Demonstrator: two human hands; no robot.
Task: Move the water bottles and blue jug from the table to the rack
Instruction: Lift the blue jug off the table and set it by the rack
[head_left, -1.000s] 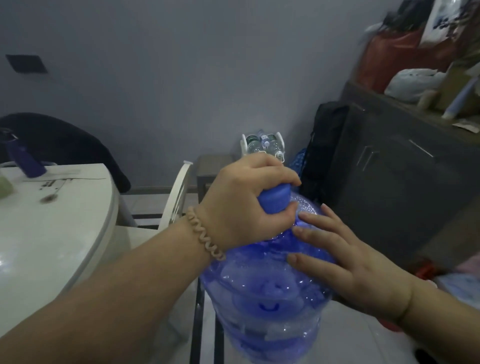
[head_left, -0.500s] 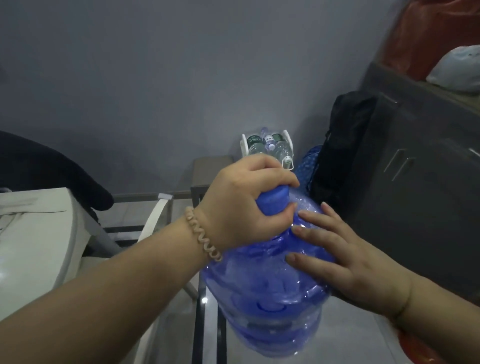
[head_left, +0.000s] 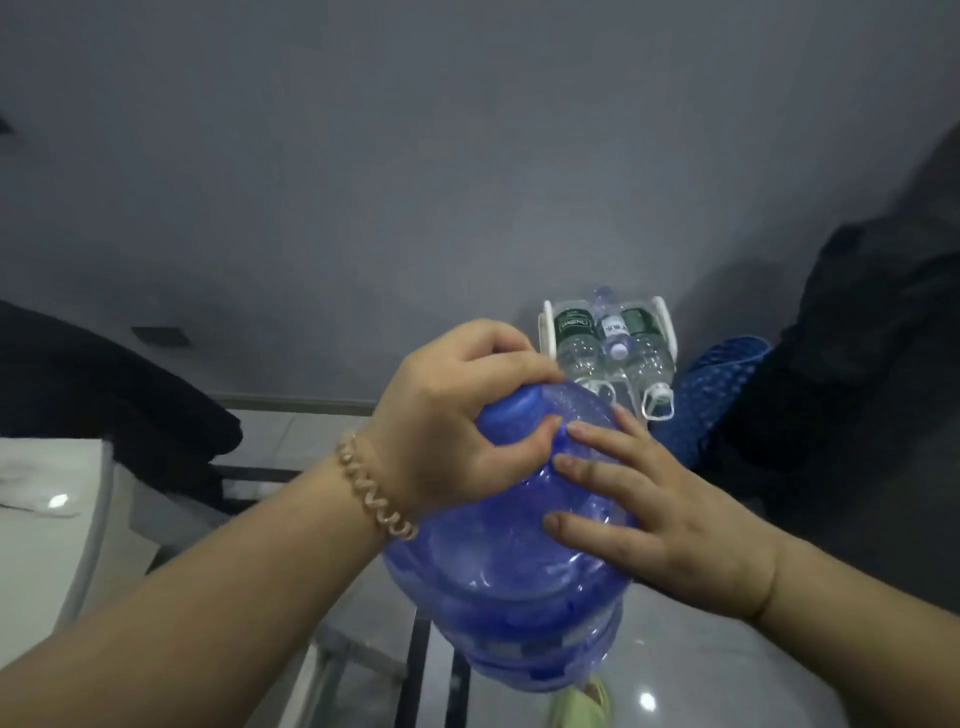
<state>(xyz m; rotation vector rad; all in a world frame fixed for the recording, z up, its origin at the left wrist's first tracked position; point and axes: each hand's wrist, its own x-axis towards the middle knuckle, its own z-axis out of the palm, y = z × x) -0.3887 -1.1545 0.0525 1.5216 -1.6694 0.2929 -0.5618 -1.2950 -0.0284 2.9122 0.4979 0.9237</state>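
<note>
A large translucent blue jug (head_left: 498, 587) hangs in the air in front of me, tilted a little. My left hand (head_left: 457, 421), with a coiled band on the wrist, is closed around its blue capped neck. My right hand (head_left: 654, 514) lies flat against the jug's shoulder with fingers spread. Beyond the jug, a white rack (head_left: 548, 332) stands on the floor by the grey wall and holds three clear water bottles (head_left: 613, 332) lying with their caps toward me.
The white table's edge (head_left: 62, 519) is at the left, with a dark cloth (head_left: 104, 395) behind it. A blue dotted bag (head_left: 717, 384) and a black bag (head_left: 857, 364) sit right of the rack. A green slipper (head_left: 576, 706) shows below the jug on the glossy floor.
The view has swung right and down, and the rack now looks nearer and larger. The table has slid toward the left edge. Both hands keep the same hold on the jug.
</note>
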